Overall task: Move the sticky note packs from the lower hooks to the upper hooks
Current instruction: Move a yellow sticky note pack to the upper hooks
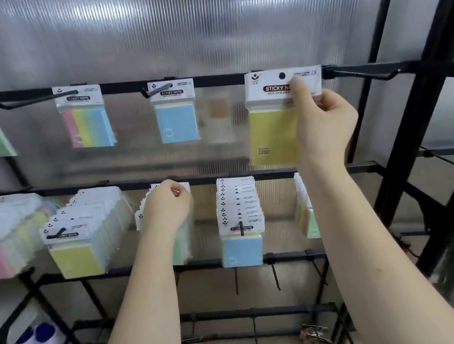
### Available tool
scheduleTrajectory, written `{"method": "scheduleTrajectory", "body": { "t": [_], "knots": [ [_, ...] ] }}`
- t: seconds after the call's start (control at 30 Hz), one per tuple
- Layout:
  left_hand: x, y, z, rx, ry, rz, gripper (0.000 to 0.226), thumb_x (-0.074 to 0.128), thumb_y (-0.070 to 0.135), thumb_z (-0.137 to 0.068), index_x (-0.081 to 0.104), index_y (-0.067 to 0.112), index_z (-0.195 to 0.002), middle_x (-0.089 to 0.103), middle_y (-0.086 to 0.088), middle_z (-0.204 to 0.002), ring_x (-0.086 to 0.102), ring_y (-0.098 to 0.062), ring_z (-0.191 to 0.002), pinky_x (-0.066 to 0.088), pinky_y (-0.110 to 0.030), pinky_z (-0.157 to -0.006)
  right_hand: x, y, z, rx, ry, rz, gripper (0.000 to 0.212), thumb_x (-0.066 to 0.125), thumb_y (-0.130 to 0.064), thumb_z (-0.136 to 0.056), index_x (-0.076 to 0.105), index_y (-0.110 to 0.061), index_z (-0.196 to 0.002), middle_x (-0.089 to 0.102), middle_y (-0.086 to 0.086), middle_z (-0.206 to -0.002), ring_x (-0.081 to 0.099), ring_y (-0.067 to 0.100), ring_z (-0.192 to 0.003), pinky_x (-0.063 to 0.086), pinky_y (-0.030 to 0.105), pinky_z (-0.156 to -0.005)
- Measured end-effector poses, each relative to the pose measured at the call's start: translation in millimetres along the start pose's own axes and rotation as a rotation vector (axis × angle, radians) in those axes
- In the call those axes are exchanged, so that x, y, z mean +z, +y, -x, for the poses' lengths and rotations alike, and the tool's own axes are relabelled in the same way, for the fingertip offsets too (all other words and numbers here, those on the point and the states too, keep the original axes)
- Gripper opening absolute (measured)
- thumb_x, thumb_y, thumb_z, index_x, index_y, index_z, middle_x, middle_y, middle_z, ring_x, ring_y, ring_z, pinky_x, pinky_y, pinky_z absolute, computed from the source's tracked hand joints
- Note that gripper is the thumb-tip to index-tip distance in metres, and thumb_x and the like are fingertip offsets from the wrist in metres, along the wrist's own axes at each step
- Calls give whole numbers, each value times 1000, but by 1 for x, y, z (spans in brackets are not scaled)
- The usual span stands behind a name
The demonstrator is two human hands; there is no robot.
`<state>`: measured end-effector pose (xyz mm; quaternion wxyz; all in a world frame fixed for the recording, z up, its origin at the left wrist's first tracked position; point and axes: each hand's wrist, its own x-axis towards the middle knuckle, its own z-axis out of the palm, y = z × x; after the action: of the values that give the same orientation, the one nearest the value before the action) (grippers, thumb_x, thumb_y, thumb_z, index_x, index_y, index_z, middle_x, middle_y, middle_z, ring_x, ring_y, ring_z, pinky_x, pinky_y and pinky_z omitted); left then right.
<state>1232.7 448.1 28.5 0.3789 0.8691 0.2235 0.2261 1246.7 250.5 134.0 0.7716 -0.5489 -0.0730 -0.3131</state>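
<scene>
Head view: a black metal display rack (405, 123) stands against a ribbed translucent panel (170, 28), with an upper rail (120, 85) of hooks and a lower rail (122, 183) crowded with hanging packs.

The right hand (324, 117) is raised to the upper rail, pinching the white header card of a yellow sticky note pack (273, 133) between thumb and fingers. The pack hangs upright, long axis vertical, printed face toward the camera. Its punched hole (281, 75) sits level with the rail, and the empty upper hook (363, 72) lies just to the right of the card, its prong pointing out toward the person. I judge the hole must shift right and slide back over that prong.

The left hand (168, 206) is lower, nearer the stock, curled around the front of a bundle of packs (182, 236) on a lower hook; whether it grips one I cannot tell.

Other upper hooks already carry a blue pack (178, 123) and a striped pack (88, 127).
</scene>
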Motion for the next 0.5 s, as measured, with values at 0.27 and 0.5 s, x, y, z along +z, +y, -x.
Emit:
{"method": "scheduleTrajectory", "body": {
  "t": [0.27, 0.5],
  "knots": [
    [-1, 5, -13, 45, -51, 29, 15, 46, 21, -93, 59, 19, -98, 58, 5, -93, 55, -22, -85, 41, -28, -69, 4, 16, -10, 9, 32, 35, 31, 69, -25, -85, 56, -16, -58, 45, -15, -47, 35, 2, -48, 32, 16, -50],
    [4, -1, -25, 72, -78, -11, 11, 47, 20, -93, 58, 20, -95, 57, 5, -94, 56, -23, -85, 44, -29, -69, 31, 41, -46, 82, 8, 121, 42, 63, -21, -89, 41, -19, -54, 35, -15, -39, 27, 1, -38, 23, 14, -41]
  ]
}}
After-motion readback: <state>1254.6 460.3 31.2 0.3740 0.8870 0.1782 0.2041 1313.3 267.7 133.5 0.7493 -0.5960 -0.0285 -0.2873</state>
